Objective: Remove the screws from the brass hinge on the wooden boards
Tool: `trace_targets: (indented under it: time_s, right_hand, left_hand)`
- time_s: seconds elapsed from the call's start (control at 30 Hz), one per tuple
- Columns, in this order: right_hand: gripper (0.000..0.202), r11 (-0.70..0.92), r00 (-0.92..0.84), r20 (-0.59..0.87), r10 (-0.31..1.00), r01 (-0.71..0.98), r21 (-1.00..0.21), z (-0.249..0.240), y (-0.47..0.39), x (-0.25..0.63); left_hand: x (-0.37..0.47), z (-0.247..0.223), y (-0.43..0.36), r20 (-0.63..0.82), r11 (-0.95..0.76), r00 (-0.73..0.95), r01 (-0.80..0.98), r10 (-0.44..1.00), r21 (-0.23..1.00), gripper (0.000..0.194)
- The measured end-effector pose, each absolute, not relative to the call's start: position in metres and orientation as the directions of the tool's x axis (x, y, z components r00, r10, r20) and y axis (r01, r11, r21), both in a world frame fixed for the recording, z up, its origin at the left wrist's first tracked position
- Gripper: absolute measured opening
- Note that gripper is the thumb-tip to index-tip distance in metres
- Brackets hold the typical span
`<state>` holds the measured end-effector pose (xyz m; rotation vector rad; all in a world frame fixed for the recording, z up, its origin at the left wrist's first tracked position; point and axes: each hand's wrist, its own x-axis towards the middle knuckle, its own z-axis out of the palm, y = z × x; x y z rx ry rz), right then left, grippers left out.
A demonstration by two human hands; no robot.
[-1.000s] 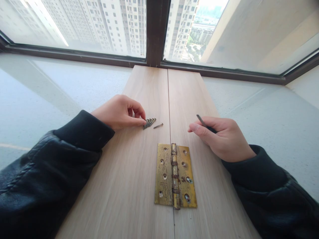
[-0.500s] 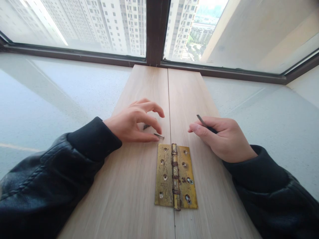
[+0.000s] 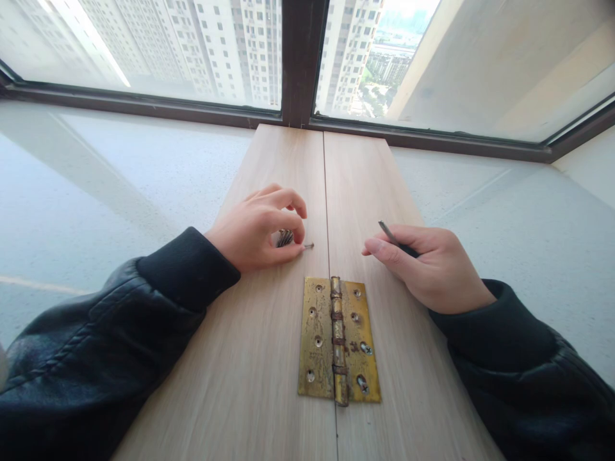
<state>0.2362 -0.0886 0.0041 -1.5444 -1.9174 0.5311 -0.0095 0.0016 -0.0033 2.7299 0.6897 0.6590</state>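
A brass hinge (image 3: 318, 358) lies over the seam between two pale wooden boards (image 3: 278, 166), with two screws in the lower holes of its right leaf. Above its left leaf, my left hand (image 3: 262, 227) pinches a small screw (image 3: 310, 246) between thumb and fingertip, the screw's end pointing right. Partly behind those fingers sits a cluster of several screws (image 3: 284, 238). My right hand (image 3: 423, 259) is closed around a dark-handled screwdriver (image 3: 390, 232), its metal tip pointing up and left, off the boards.
The boards rest on a pale speckled sill (image 3: 192, 160) that extends to both sides. A dark window frame (image 3: 298, 64) runs along the far end, with tall buildings outside the glass.
My left hand has closed its thumb and finger on the screw and moved slightly up and left with it. More of the screw cluster shows. My right hand has stayed put.
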Motion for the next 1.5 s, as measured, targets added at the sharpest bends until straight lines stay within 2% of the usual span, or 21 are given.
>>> trace_targets:
  time_s: [0.13, 0.2, 0.37, 0.43, 0.53, 0.67, 1.07, 1.5]
  right_hand:
    - [0.036, 0.237, -0.133, 0.205, 0.97, 0.717, -0.655, 0.004, -0.0883, 0.2366]
    - [0.036, 0.237, -0.133, 0.205, 0.97, 0.717, -0.655, 0.0038, -0.088, 0.2366]
    - [0.036, 0.24, -0.139, 0.203, 0.969, 0.716, -0.655, 0.0044, -0.088, 0.236]
    - [0.036, 0.239, -0.14, 0.201, 0.97, 0.717, -0.654, 0.0048, -0.0882, 0.2358]
    - [0.035, 0.245, -0.144, 0.205, 0.968, 0.717, -0.653, 0.0046, -0.0884, 0.2355]
    - [0.034, 0.248, -0.144, 0.21, 0.967, 0.715, -0.653, 0.0038, -0.0886, 0.2356]
    - [0.036, 0.247, -0.148, 0.204, 0.968, 0.723, -0.646, 0.0045, -0.0886, 0.2367]
    - [0.035, 0.234, -0.133, 0.202, 0.97, 0.724, -0.649, 0.0046, -0.0886, 0.2354]
  left_hand:
    - [-0.0106, 0.0019, 0.0022, 0.441, -0.751, 0.608, 0.524, 0.66, 0.401, 0.014]
    - [-0.0113, 0.0029, 0.0029, 0.434, -0.69, 0.537, 0.573, 0.724, 0.442, 0.013]
    - [-0.0117, 0.0015, 0.0037, 0.354, -0.643, 0.539, 0.599, 0.764, 0.478, 0.015]
    - [-0.0113, 0.0007, 0.0037, 0.349, -0.654, 0.557, 0.581, 0.754, 0.486, 0.017]
    - [-0.0112, -0.0014, 0.0042, 0.341, -0.74, 0.671, 0.496, 0.659, 0.455, 0.025]
    - [-0.0124, -0.0053, 0.0053, 0.253, -0.804, 0.793, 0.432, 0.554, 0.409, 0.04]
    - [-0.013, -0.0056, 0.0075, 0.173, -0.795, 0.815, 0.453, 0.553, 0.403, 0.039]
    - [-0.0134, -0.004, 0.0072, 0.17, -0.791, 0.806, 0.474, 0.566, 0.388, 0.043]
